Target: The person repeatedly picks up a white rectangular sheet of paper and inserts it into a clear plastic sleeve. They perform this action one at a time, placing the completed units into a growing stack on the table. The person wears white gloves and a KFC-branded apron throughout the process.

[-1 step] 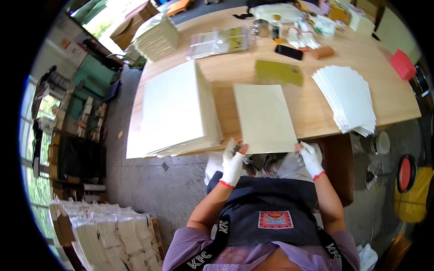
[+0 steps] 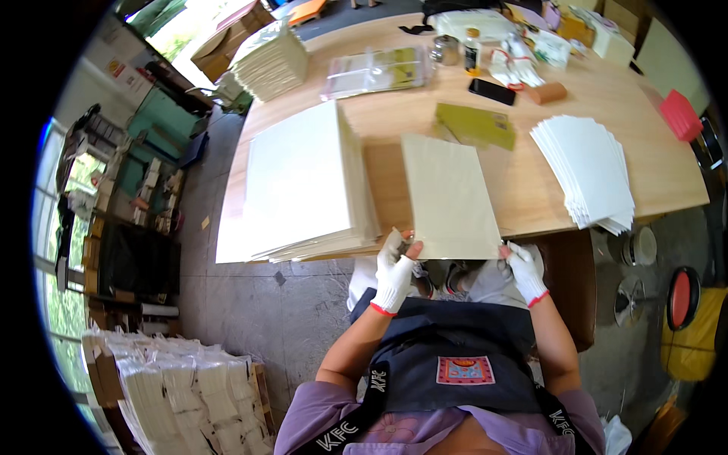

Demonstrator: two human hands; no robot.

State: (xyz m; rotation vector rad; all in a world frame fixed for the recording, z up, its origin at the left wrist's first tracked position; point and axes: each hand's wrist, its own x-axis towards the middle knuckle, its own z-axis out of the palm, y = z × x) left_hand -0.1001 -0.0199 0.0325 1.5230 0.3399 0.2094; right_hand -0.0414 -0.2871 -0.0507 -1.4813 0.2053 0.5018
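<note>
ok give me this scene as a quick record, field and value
left hand: white-gloved, holding pale sheet near its near left corner
right hand: white-gloved, at its near right corner
left of sheet: thick white stack
right of sheet: fanned white sheets
beyond sheet: olive-green piece, black phone
surface: wooden table

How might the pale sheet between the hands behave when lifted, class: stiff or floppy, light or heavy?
The pale sheet is probably fairly stiff: it looks flat, without visible sag, with the left hand and right hand at its near corners. It looks thin, so it may be light for its size.
</note>
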